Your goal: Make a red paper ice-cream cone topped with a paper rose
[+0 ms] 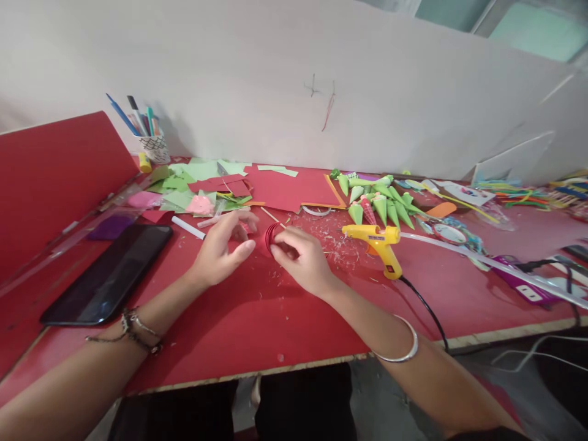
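Between my hands, just above the red tabletop, is a red layered paper piece with curved, ring-like edges. My right hand pinches its right side between thumb and fingers. To the left, my left hand is held with fingers curved and thumb apart, holding nothing that I can see. A small gap separates its thumb from the red paper. A thin stick and a white marker-like tube lie behind and left of the hands.
A yellow glue gun with a black cord lies at the right. Green paper cones are heaped behind it. On the left are a black phone, green paper scraps and a pen cup. A purple power strip is far right.
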Tool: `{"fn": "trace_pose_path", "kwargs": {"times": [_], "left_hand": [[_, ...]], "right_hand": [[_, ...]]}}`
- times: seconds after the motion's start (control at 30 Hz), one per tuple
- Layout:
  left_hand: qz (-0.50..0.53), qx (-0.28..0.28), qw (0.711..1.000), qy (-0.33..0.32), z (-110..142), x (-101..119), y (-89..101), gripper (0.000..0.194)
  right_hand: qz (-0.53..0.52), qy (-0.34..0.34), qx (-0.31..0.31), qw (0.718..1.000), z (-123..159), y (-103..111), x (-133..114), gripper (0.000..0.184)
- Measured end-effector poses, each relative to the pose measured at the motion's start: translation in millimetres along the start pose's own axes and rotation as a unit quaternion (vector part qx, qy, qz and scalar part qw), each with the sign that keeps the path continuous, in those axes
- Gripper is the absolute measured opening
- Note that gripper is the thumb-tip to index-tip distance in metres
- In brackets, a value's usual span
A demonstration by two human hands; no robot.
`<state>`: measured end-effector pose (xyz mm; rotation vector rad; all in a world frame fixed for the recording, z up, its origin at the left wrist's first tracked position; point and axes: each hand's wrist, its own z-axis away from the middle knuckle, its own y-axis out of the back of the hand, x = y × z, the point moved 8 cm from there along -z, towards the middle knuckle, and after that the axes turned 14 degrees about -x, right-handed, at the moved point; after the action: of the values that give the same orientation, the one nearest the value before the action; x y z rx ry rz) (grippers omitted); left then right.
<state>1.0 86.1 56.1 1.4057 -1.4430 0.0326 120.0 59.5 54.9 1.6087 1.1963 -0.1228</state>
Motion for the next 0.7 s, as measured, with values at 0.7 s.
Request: {"fn": "trace_pose_path", "kwargs": {"times": [0.7], "left_hand": [[-0.024, -0.017, 0.997, 0.064, -6, -16, 7.2, 0.032]], "right_hand": [[-0.011, -0.020, 0.032, 0.999, 0, 11, 9, 0.011]]}}
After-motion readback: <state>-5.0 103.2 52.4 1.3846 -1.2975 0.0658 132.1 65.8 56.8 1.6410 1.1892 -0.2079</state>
